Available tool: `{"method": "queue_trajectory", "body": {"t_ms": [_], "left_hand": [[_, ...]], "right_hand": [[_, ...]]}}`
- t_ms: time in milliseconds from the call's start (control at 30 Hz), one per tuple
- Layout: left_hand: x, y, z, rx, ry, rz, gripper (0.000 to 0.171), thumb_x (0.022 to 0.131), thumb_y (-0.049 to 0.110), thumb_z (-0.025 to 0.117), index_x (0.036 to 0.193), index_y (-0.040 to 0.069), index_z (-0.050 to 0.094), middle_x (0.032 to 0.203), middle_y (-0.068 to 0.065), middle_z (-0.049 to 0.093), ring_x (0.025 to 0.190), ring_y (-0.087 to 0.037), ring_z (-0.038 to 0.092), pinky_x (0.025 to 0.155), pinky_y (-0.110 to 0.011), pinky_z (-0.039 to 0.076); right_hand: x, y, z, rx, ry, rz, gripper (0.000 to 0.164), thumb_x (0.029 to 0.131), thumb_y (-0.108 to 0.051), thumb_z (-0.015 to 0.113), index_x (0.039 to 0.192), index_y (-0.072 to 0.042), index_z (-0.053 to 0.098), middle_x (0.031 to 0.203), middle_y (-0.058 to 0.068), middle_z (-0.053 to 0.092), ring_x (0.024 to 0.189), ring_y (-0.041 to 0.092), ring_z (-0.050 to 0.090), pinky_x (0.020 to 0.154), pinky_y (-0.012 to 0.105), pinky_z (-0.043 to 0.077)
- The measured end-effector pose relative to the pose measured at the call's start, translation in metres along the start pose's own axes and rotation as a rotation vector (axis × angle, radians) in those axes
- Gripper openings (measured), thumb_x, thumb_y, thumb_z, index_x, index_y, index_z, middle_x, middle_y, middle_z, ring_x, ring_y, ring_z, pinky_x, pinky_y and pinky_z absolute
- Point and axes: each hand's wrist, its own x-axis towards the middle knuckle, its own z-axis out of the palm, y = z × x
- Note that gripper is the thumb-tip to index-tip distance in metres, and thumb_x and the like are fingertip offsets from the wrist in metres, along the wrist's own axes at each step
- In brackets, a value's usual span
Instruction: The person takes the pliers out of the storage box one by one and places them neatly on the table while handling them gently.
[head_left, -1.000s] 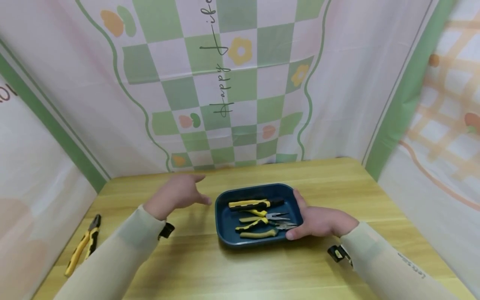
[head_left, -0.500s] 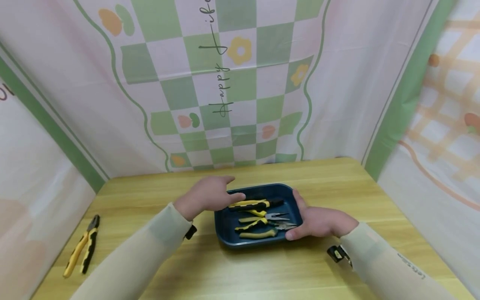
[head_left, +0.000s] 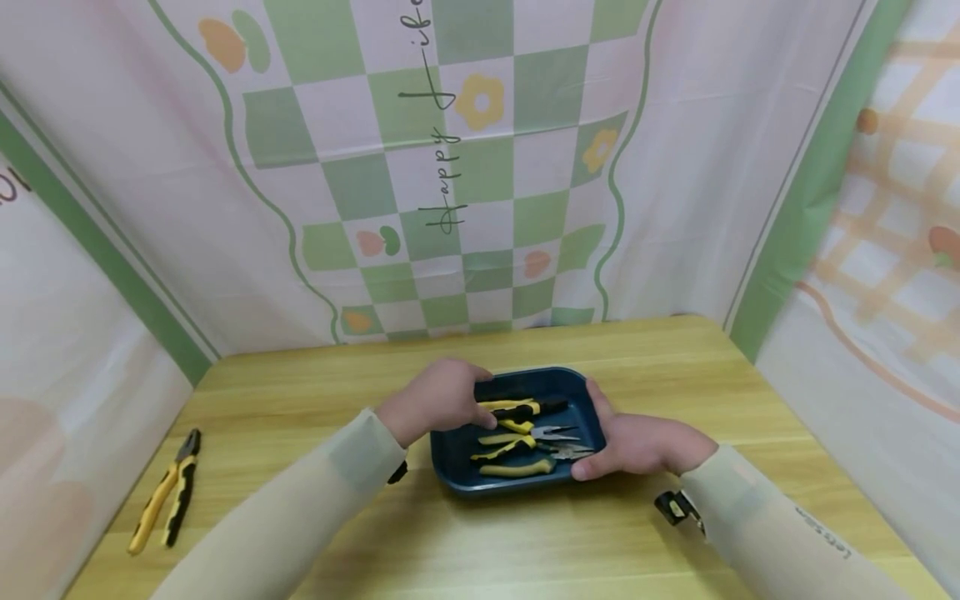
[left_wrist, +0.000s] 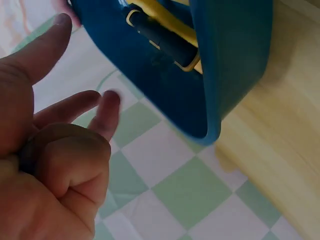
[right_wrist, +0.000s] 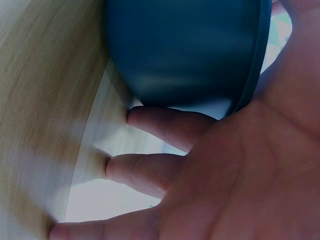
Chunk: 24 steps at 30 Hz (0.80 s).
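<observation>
A dark blue tray point(head_left: 454, 461) holds several pliers, all with yellow in the handles. My left hand point(head_left: 437, 398) is over its left end, thumb and forefinger stretched out near the handle end of the rearmost black-and-yellow pliers point(head_left: 542, 407). In the left wrist view nothing lies between those fingers, and the other fingers bend inward. My right hand point(head_left: 647, 442) holds the tray's right end, thumb over the near corner and a finger at the far corner. In the right wrist view several fingers point(right_wrist: 145, 172) reach down outside the wall to the tabletop.
Another pair of yellow-and-black pliers point(head_left: 167, 490) lies with handles spread on the wooden table point(head_left: 360, 533), near its left edge. A printed cloth point(head_left: 480, 208) hangs behind the table, with more cloth at both sides.
My left hand has moved right, from beside the tray to over its left end, and now covers part of the rear pliers' handles. Tray and right hand have stayed in place.
</observation>
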Motion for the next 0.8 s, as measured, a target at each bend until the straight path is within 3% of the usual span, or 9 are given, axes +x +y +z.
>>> {"method": "queue_trajectory", "body": {"t_ms": [167,367,600,800], "left_hand": [[0.011,-0.002,0.010,-0.013,-0.057,-0.033,0.063,0.076,0.041,0.076,0.131,0.015,0.056,0.126,0.002,0.057,0.116,-0.019,0.050,0.095,-0.036,0.039],[0.023,-0.006,0.020,0.028,-0.091,-0.053,0.056,0.077,0.038,0.076,0.124,0.011,0.061,0.119,0.001,0.060,0.110,-0.019,0.054,0.093,-0.034,0.041],[0.032,-0.006,0.025,0.063,-0.130,-0.075,0.048,0.080,0.033,0.075,0.121,0.011,0.063,0.114,0.000,0.063,0.106,-0.019,0.056,0.090,-0.034,0.043],[0.036,-0.006,0.029,0.105,-0.160,-0.051,0.033,0.081,0.030,0.074,0.111,0.015,0.069,0.104,0.005,0.065,0.099,-0.016,0.058,0.086,-0.032,0.045]], "right_hand": [[0.000,-0.001,0.000,-0.008,0.000,0.000,0.130,0.072,-0.049,0.076,0.142,-0.007,-0.026,0.143,0.034,0.022,0.115,0.032,0.044,0.102,0.050,0.026],[0.000,-0.001,0.000,-0.004,0.003,0.007,0.130,0.072,-0.050,0.076,0.143,-0.008,-0.025,0.144,0.034,0.019,0.118,0.032,0.043,0.102,0.050,0.025],[0.003,0.002,0.002,-0.007,0.013,0.015,0.131,0.071,-0.051,0.077,0.143,-0.010,-0.025,0.138,0.031,0.033,0.109,0.029,0.047,0.099,0.049,0.028],[0.003,0.002,0.002,-0.017,0.016,0.016,0.131,0.071,-0.051,0.076,0.143,-0.009,-0.025,0.138,0.033,0.032,0.110,0.029,0.047,0.100,0.049,0.028]]}}
